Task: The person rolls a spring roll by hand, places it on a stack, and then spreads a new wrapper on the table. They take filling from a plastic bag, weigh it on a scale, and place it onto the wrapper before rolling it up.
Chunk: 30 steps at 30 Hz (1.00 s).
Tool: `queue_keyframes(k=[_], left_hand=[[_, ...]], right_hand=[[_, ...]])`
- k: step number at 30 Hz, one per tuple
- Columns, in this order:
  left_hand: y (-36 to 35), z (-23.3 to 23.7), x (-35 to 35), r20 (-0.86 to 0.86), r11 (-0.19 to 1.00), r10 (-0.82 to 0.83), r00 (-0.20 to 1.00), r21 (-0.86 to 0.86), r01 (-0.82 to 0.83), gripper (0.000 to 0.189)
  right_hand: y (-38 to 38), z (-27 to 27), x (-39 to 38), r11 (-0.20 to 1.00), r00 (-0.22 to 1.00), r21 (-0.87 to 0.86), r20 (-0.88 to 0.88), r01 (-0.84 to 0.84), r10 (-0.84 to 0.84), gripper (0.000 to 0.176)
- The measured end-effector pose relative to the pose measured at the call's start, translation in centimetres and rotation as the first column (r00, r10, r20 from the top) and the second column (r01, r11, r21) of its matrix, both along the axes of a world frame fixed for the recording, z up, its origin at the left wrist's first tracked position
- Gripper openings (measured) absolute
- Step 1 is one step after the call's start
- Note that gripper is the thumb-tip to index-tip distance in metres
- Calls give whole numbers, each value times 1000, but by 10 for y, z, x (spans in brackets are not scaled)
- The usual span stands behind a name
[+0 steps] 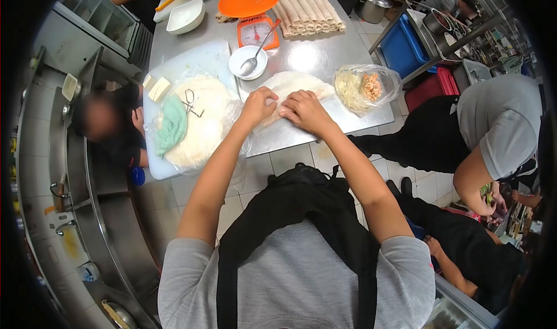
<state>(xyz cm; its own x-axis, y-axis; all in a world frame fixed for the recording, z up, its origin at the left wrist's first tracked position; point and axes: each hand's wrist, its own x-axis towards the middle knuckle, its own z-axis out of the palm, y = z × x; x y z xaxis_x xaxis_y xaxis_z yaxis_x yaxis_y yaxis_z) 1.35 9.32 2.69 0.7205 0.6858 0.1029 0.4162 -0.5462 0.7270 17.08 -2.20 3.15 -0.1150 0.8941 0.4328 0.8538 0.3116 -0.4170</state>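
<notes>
Table [313,59]: steel, carries everything below.
Board [200,56]: white, along the table's left edge.
Sheet stack [206,117]: pale round sheets under plastic on the board's near half, with a green cloth [172,125] on their left side.
Rolls [307,10]: finished, in a row at the far edge, just right of the plate [248,0], which is orange.
Wrapper [293,84]: one thin sheet, flat at the middle of the near edge, between stack and bag.
Bag [365,87]: clear, holds filling, near right corner.
Scale [255,33]: orange, just before the plate.
Bowl [239,56]: white, spoon [261,48] resting in it, just beyond the wrapper.
Left hand [258,104]: fingers curled tight over the wrapper's near edge.
Right hand [303,110]: just beside the left, fingers bent down, gripping the same edge.
</notes>
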Motion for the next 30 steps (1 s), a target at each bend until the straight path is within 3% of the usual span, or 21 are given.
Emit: queue_keyframes(k=[2, 4, 9, 11, 16, 21, 26, 29, 30], left_hand=[[-3, 3, -1, -25, 999, -4, 1000, -42, 3, 11], [-4, 3, -3, -60, 992, -63, 996, -114, 56, 12], [-3, -1, -7, -44, 983, -152, 987, -113, 147, 15], [-1, 0, -10, -38, 978, -196, 980, -82, 192, 16], [1, -1, -8, -148, 948, -308, 940, -131, 290, 19], [2, -2, -10, -157, 947, -313, 937, -133, 294, 22], [-3, -2, -14, -179, 945, -322, 930, -116, 305, 26], [-5, 0, -15, -206, 944, -329, 921, -66, 323, 26], [-3, 1, -16, -135, 942, -334, 933, -88, 325, 26]], right_hand=[[-3, 7, 0, 985, 1000, -171, 23, 2, 2, 31], [-10, 6, -4, 982, 1000, -189, 21, 11, -7, 32], [-9, 2, -8, 983, 1000, -185, -4, 7, -8, 37], [-15, 8, -12, 958, 999, -283, 32, 41, -33, 39], [-20, 1, -21, 966, 993, -238, 81, 100, -83, 42], [-26, 0, -25, 955, 987, -264, 122, 134, -105, 45], [-39, -9, -28, 987, 974, -99, 197, 128, -107, 48], [-38, -7, -26, 981, 981, -154, 173, 118, -91, 48], [-37, -2, -27, 981, 981, -151, 173, 119, -92, 48]])
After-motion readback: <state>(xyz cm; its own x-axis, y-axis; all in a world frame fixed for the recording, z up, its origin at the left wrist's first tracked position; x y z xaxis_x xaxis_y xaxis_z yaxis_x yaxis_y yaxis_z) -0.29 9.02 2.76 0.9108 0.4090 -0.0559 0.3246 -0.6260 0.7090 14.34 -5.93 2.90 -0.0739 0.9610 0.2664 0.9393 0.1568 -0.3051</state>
